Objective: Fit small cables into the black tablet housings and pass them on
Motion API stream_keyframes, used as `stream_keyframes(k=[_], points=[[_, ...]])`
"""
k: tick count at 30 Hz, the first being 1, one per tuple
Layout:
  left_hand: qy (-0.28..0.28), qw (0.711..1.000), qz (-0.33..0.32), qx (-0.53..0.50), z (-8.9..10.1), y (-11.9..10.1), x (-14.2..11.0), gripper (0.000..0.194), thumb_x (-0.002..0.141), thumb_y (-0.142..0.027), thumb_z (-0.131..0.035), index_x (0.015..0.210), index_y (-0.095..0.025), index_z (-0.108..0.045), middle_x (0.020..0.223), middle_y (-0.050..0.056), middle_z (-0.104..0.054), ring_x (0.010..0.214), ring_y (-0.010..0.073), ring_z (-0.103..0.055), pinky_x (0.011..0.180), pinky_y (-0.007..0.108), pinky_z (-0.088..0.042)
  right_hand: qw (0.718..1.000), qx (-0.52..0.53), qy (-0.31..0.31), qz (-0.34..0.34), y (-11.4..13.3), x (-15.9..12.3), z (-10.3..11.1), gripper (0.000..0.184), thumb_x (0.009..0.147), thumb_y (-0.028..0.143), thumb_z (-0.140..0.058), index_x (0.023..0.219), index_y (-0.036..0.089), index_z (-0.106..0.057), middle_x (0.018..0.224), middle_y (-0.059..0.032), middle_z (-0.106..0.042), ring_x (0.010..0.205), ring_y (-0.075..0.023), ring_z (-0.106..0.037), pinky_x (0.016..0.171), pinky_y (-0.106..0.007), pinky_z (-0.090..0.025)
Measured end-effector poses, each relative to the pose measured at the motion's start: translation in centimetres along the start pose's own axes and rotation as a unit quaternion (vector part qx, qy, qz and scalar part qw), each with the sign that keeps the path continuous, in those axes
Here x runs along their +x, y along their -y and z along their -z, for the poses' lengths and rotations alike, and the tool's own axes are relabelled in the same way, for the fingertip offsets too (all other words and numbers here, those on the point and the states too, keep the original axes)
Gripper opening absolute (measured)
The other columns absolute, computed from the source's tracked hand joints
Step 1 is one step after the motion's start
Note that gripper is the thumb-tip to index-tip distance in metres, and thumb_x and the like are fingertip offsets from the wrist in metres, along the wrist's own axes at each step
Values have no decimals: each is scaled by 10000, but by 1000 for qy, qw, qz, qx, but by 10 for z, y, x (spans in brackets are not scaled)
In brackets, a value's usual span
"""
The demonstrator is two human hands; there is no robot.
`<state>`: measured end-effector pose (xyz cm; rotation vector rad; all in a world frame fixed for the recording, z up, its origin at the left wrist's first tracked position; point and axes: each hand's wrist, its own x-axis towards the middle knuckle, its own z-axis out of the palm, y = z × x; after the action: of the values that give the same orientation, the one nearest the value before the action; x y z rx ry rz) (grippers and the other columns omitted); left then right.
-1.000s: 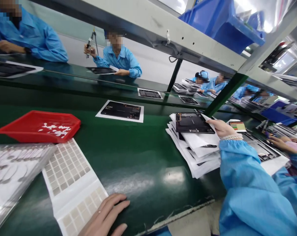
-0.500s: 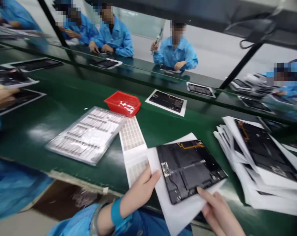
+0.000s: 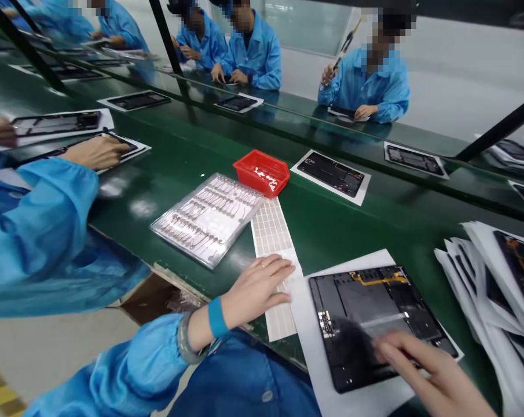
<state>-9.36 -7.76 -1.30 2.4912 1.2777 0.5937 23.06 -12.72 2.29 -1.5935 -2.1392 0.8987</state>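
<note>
A black tablet housing [image 3: 374,310] with an orange flex cable lies on a sheet of white paper [image 3: 316,353] in front of me. My right hand [image 3: 427,365] is over the housing's near right part; its fingertips are smeared by motion, so I cannot make out whether they hold anything. To the left, my left hand [image 3: 259,286] rests with stretched fingers on a sheet of small square stickers [image 3: 273,226], beside the paper's edge. A clear flat tray [image 3: 209,217] with rows of small parts lies left of the stickers. Behind them stands a red bin [image 3: 262,171] holding small white pieces.
On the right is a stack of white papers and housings [image 3: 483,289]. Another housing on paper [image 3: 331,174] lies further back on the green bench [image 3: 192,139]. A co-worker's hand [image 3: 96,152] works at the left. Several people in blue sit opposite.
The view has swung left. My right hand brought a housing on paper from the stack to the bench before me. My left hand let go of the paper and moved onto the sticker sheet.
</note>
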Motion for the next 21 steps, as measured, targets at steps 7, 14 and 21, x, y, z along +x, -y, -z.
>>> stream_keyframes(k=[7, 14, 21], points=[[49, 997, 43, -39, 11, 14, 4, 324, 835, -233, -675, 1138, -212, -565, 1085, 26, -627, 1053, 211, -524, 908, 353, -395, 967, -147, 28, 205, 49, 69, -39, 212, 928, 209, -442, 1096, 223, -569, 1092, -67, -647, 993, -209, -619, 880, -377, -512], [27, 996, 80, -14, 10, 13, 5, 131, 897, -307, -585, 856, -201, -651, 935, 14, -620, 984, 221, -492, 895, 380, -355, 967, -159, 44, 193, 71, 105, -51, 165, 915, 159, -450, 1001, 202, -584, 945, -48, -656, 860, -187, -641, 772, -327, -525], [36, 998, 39, -27, 7, 13, -3, 381, 722, -419, -756, 1011, -202, -635, 1003, 22, -605, 1033, 224, -484, 909, 355, -345, 967, -155, 84, 185, 79, 123, -60, 206, 919, 137, -427, 1018, 208, -594, 971, -42, -660, 902, -190, -635, 799, -329, -493]])
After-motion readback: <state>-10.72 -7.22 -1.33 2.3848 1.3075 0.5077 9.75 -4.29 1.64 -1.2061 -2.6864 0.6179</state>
